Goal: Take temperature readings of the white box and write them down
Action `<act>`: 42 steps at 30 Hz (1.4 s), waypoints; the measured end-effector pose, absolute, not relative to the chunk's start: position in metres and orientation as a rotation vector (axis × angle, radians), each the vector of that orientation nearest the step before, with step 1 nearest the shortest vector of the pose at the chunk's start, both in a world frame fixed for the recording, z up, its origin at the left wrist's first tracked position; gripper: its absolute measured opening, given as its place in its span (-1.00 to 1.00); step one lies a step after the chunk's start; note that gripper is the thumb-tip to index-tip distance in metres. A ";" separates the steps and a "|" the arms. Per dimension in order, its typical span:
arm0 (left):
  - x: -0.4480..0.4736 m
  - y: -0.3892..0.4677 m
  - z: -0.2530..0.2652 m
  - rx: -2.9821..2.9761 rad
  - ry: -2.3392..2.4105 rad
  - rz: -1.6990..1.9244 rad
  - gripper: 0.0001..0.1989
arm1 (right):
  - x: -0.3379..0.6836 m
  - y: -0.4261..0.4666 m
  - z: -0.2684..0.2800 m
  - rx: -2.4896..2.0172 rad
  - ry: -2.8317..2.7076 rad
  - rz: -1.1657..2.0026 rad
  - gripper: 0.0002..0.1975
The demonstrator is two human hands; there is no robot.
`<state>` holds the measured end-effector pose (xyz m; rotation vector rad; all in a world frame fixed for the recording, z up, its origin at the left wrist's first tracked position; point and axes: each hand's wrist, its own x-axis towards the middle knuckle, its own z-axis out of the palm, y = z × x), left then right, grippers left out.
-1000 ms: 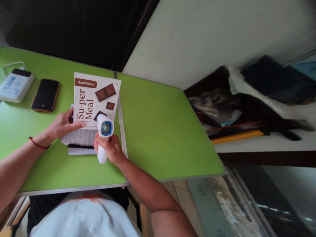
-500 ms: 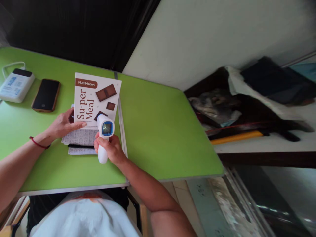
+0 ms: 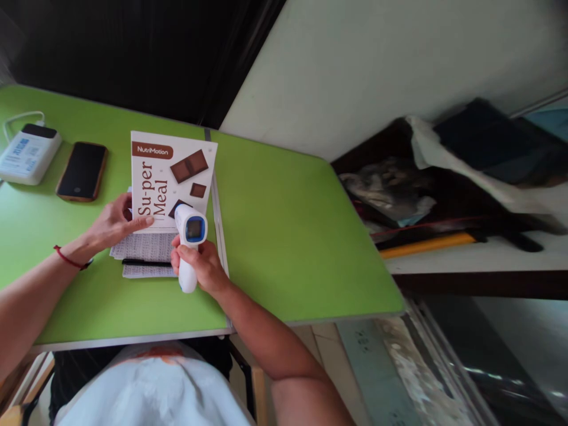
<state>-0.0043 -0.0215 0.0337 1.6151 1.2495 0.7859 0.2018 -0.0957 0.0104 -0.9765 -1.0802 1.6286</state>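
My left hand (image 3: pixel 119 221) grips the lower left corner of a white box (image 3: pixel 186 194) printed "NutriMotion Su-per Meal", its thumb on the front and its other fingers hidden behind. Chocolate pieces are pictured on the box, which is held upright. In my right hand (image 3: pixel 200 264) is a white infrared thermometer (image 3: pixel 188 281) with a blue-framed screen, its head in front of the box's lower right part. I cannot make out a reading on the screen. Below the box lie sheets of paper with small writing (image 3: pixel 146 245) and a black pen (image 3: pixel 144 262), partly behind my right hand.
On the green table (image 3: pixel 284 236), a smartphone (image 3: pixel 83 171) lies to the left. Beside it is a white power bank (image 3: pixel 31 155) with a cable. At the right, a shelf holds a plastic bag (image 3: pixel 390 189), dark cloth (image 3: pixel 488 139) and a yellow-handled object (image 3: pixel 428 244).
The thermometer has shifted slightly right with my right hand, and its screen has turned from lit greenish to dark. The box has moved a little left in my left hand.
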 end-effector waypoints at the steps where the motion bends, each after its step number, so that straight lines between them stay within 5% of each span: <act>1: -0.004 -0.022 0.035 1.595 1.240 0.783 -0.42 | 0.201 -0.096 0.011 -0.982 -1.076 1.632 -0.68; 13: 0.006 -0.024 0.029 1.492 1.332 0.872 -0.31 | 0.194 -0.098 0.013 -1.053 -1.056 1.591 -0.72; 22: 0.005 -0.021 0.033 1.478 1.322 0.840 -0.44 | 0.207 -0.089 0.012 -1.045 -1.038 1.526 -0.69; 29: -0.001 -0.015 0.025 1.402 1.226 1.051 -0.40 | 0.245 -0.072 0.023 -1.116 -1.058 1.167 -0.78; 35: -0.022 0.005 0.014 1.560 1.403 1.110 -0.34 | 0.273 -0.057 0.007 -1.520 -1.399 0.699 -0.59; 42: -0.022 0.022 0.001 1.976 1.526 1.088 -0.26 | 0.275 -0.046 -0.014 -1.851 -1.835 0.337 -0.60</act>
